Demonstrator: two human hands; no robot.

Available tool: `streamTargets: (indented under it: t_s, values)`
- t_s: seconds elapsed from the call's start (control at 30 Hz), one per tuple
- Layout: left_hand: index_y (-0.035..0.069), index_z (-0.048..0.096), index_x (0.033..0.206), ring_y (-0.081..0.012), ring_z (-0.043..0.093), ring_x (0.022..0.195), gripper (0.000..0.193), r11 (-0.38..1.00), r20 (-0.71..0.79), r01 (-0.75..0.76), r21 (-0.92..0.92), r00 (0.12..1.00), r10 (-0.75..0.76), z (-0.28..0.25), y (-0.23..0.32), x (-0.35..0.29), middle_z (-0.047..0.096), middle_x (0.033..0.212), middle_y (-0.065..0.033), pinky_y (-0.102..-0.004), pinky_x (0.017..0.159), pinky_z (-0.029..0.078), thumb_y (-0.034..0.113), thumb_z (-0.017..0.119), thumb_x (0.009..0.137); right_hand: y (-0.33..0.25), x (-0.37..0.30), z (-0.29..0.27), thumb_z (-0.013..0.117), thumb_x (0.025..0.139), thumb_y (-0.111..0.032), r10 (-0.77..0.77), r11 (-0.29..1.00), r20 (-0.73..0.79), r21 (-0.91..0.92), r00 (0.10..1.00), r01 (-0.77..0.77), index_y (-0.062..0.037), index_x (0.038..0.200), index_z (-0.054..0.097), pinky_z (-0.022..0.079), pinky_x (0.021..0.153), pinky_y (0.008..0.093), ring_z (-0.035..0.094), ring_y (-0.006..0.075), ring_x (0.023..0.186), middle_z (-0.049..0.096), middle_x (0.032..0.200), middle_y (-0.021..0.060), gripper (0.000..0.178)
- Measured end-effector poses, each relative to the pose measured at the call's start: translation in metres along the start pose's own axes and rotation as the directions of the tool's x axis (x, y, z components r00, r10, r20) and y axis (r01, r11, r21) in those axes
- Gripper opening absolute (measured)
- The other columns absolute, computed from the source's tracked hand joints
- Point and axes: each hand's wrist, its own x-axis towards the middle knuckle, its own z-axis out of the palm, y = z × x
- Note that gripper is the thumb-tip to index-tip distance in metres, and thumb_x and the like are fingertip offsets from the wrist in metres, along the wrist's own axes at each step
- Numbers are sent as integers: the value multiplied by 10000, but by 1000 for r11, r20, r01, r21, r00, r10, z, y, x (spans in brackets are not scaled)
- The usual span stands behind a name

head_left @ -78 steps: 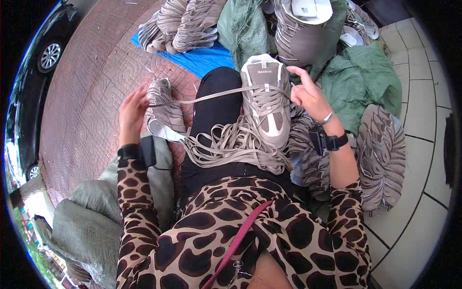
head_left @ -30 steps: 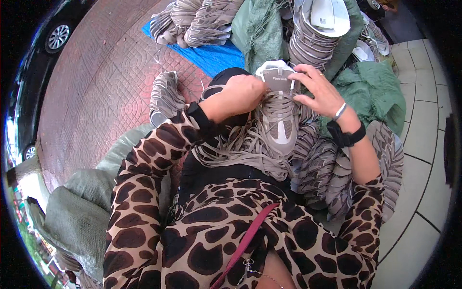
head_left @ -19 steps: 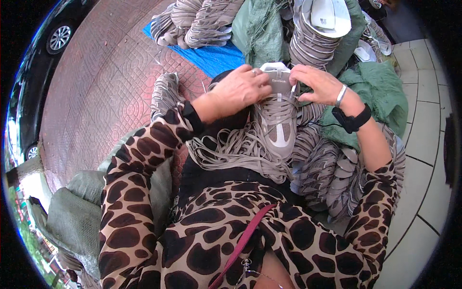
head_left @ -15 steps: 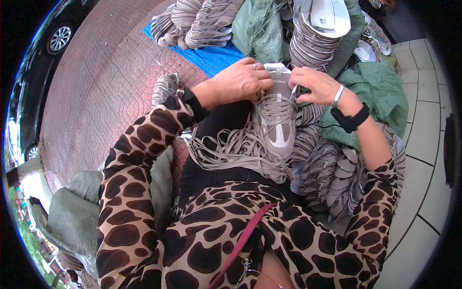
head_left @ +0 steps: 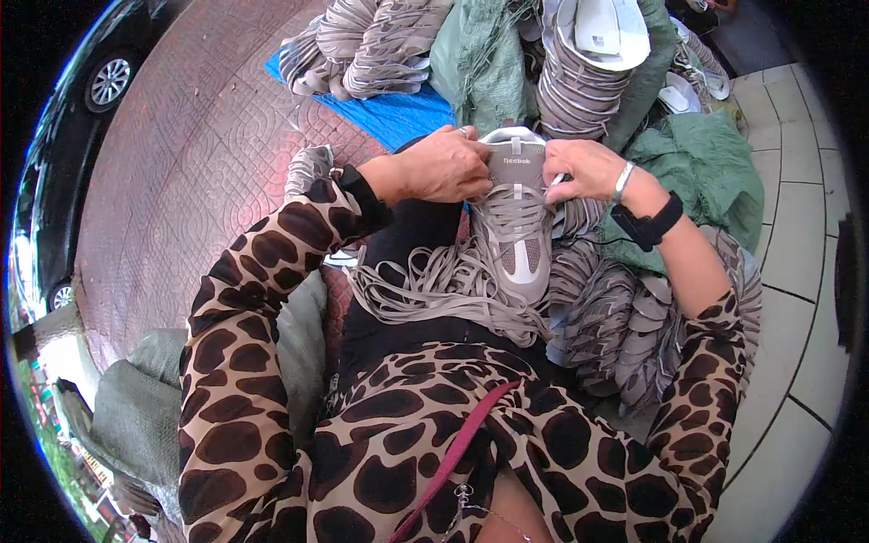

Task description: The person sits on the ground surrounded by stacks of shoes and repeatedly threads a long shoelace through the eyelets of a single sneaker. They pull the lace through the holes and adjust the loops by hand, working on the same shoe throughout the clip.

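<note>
A taupe sneaker upper [head_left: 524, 258] with whitish panels rests on my lap, its toe toward me and its tongue [head_left: 516, 172] lying between my hands. Laces cross its front in several rows. My left hand [head_left: 445, 166] is closed in a pinch at the upper's left top edge. On the opposite edge, my right hand [head_left: 584, 170] pinches with thumb and fingers, and a small whitish piece, too small to name, shows by the thumb. A loose heap of taupe shoelaces [head_left: 421, 288] spreads over my lap beside the upper.
Nested stacks of shoe uppers [head_left: 587, 100] stand ahead, and more uppers [head_left: 620, 330] lie at my right. Green woven sacks [head_left: 697, 172] sit among them. A blue sheet [head_left: 385, 118] covers some red paving [head_left: 208, 154]. Far left is a dark car [head_left: 86, 118]. A grey-green sack [head_left: 145, 398] lies left.
The tongue now lies flatter and more exposed between my hands. My left hand has shifted slightly left and down, and the right hand slightly down; both stay at the upper's edges.
</note>
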Motion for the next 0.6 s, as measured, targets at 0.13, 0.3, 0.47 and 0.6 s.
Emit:
streamTargets:
  t_s: [0.13,0.3,0.47,0.6]
  values:
    - [146,721,790,-314,591,931,211,958,187,286,-25,943,-276,-4,9,11,658,814,-98,-443,780,460,314,621,710,10,11,10,597,818,-292,87,993,66,76,994,-92,-53,776,661,480,780,426,599,338,868,607,881,151,252]
    - [166,739,822,-323,605,948,226,882,248,454,-130,876,-414,-7,13,26,690,864,-95,-446,820,456,306,626,684,-29,20,14,529,825,-186,338,938,-21,-74,941,-338,-37,830,670,512,776,465,627,383,865,618,972,178,205]
    - [3,675,850,-49,524,724,167,430,-126,243,-870,733,-669,-32,-19,42,624,748,11,-222,649,450,165,640,872,-5,50,-34,484,920,-157,497,646,-466,762,732,47,-1,877,603,501,563,325,578,185,580,636,995,126,201]
    - [-11,661,839,-82,548,715,201,600,-238,343,-722,692,-682,-64,-37,66,638,790,-29,-269,616,452,190,658,853,13,80,-62,466,949,-176,673,216,-211,973,709,85,-27,1015,536,444,404,260,546,137,503,640,920,116,177]
